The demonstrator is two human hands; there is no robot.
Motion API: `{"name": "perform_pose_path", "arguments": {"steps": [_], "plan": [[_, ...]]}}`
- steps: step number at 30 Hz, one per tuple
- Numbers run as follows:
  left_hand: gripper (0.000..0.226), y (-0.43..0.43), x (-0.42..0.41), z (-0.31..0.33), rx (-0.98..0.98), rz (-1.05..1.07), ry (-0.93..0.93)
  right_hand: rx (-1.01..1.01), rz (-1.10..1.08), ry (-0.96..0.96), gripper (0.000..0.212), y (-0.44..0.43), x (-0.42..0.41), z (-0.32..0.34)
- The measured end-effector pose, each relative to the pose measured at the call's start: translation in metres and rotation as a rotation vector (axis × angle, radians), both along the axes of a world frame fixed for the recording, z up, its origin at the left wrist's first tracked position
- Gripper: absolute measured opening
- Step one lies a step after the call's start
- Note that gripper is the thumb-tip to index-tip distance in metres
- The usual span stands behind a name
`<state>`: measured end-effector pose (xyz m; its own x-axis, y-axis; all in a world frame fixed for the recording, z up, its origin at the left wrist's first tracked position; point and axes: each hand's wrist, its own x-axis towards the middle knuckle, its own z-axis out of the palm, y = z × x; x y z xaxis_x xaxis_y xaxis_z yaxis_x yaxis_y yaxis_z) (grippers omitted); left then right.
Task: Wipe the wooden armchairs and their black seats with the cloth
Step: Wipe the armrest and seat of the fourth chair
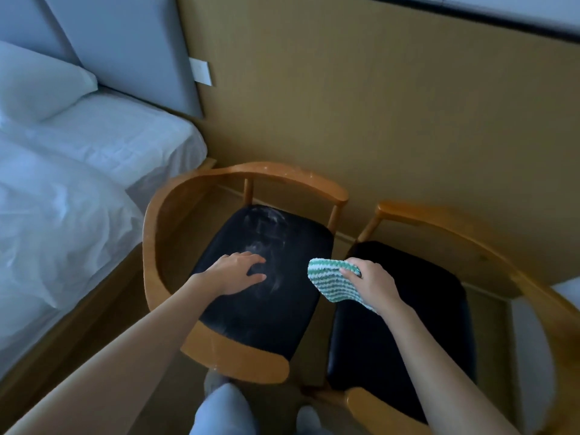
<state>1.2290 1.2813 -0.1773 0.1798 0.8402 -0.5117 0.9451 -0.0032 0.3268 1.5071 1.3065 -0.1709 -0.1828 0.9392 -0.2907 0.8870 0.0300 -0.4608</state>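
Note:
Two wooden armchairs stand side by side against a tan wall. The left armchair (pixel 157 221) has a black seat (pixel 282 309) marked with whitish dust smears. My left hand (pixel 233 273) rests on that seat with its fingers spread. The right armchair (pixel 439 221) has a cleaner-looking black seat (pixel 423 293). My right hand (pixel 370 282) grips a green-and-white striped cloth (pixel 334 282) in the gap between the two seats, above their inner edges.
A bed (pixel 78 183) with white sheets and a pillow (pixel 37 83) lies close on the left, its wooden frame almost touching the left armchair. The tan wall (pixel 376 120) runs behind both chairs. My legs (pixel 226 409) stand in front of the left chair.

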Motion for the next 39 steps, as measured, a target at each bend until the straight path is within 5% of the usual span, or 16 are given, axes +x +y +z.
{"name": "perform_pose_path", "arguments": {"steps": [16,31,39], "plan": [[0.049,0.103,-0.106,-0.005,-0.014,-0.449,-0.066,0.042,-0.572,0.038,0.041,-0.047,-0.103,-0.005],[0.048,0.099,-0.102,-0.011,-0.07,-0.468,-0.084,-0.013,-0.626,0.108,0.04,-0.052,-0.101,-0.025],[0.053,0.118,-0.087,-0.008,-0.056,-0.645,-0.071,-0.012,-0.761,0.123,0.044,-0.074,-0.118,-0.024]]}}
